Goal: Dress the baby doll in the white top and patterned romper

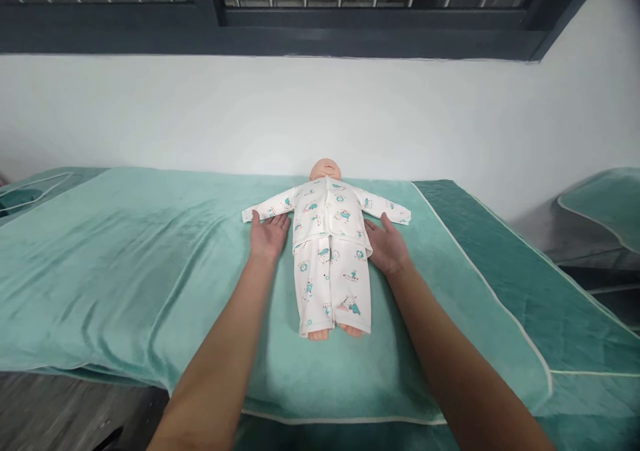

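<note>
A baby doll (325, 168) lies on its back on a green bed cover, its head toward the wall and its feet toward me. It wears a white printed long-sleeved top (327, 212) and matching trousers (333, 284), with both sleeves stretched out sideways. My left hand (270, 235) is open, palm up, beside the doll's trunk, its fingertips at the underside of the sleeve. On the other side my right hand (387, 243) is open too, palm up. Its fingers are partly hidden by the edge of the top, and I cannot tell how far under they reach.
The light green cover (125, 257) is wrinkled on the left and lies over a darker green quilted one (505, 257). A white wall (200, 111) rises directly behind the bed, below a dark window frame (350, 34). Another green cloth (607, 201) shows at the far right.
</note>
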Demonstrator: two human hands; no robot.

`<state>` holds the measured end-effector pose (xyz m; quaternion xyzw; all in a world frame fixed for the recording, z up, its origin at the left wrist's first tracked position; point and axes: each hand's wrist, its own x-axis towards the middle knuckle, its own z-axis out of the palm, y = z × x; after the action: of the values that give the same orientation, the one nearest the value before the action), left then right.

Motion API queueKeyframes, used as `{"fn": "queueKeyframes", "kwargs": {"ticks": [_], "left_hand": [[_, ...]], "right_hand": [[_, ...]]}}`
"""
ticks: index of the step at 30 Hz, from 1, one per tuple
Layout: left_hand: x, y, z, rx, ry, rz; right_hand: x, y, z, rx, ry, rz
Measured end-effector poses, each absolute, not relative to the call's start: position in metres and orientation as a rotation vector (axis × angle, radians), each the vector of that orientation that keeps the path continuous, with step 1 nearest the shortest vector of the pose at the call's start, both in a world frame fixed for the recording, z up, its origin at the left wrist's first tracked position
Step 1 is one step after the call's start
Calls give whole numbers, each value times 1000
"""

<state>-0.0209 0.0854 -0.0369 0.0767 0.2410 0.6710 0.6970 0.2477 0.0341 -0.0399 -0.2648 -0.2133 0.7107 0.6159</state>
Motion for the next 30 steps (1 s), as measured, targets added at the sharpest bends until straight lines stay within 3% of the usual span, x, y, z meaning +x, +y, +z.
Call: {"fn": "queueKeyframes", "kwargs": {"ticks": [11, 30], "left_hand": [[-56, 103, -36, 206, 548, 1556], [-50, 98, -35, 290, 589, 1499]], "right_hand": [[305, 59, -49, -578, -294, 1415], [299, 61, -58, -640, -206, 1310]]}}
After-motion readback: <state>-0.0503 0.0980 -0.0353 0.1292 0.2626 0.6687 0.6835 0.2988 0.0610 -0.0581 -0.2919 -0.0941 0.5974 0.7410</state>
